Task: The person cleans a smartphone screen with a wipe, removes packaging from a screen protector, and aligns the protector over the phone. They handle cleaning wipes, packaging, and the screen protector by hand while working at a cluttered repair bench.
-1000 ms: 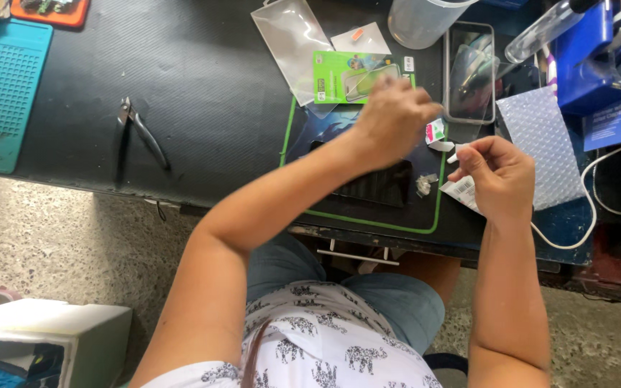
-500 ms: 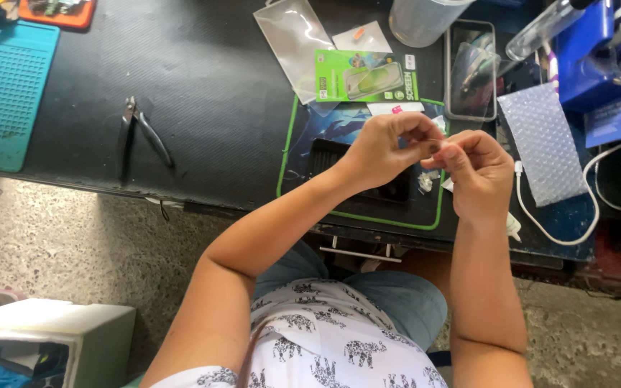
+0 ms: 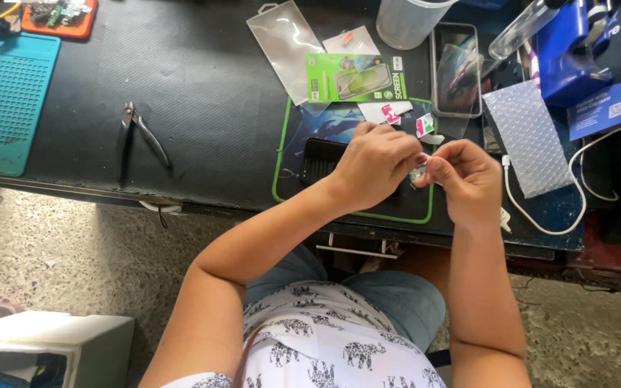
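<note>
My left hand (image 3: 379,164) and right hand (image 3: 468,176) meet fingertip to fingertip over the green-edged mat (image 3: 303,188), both pinching one small thing (image 3: 418,172), too tiny to tell what it is. Fingers on both hands are pressed together on it, held just above the mat's right side. A dark flat block (image 3: 319,159) lies on the mat, partly under my left hand. Little pink and white sticker tabs (image 3: 389,113) sit at the mat's top edge. A green screen protector box (image 3: 355,77) lies just above the mat, touching a clear plastic sleeve (image 3: 287,44). A phone (image 3: 456,68) lies face up to the upper right of the mat, a bubble-wrap pouch (image 3: 530,140) to the mat's right, a white cable (image 3: 540,223) curling below that. Pliers (image 3: 141,133) lie well left of the mat, a teal work pad (image 3: 8,100) farther left at the bench edge
</note>
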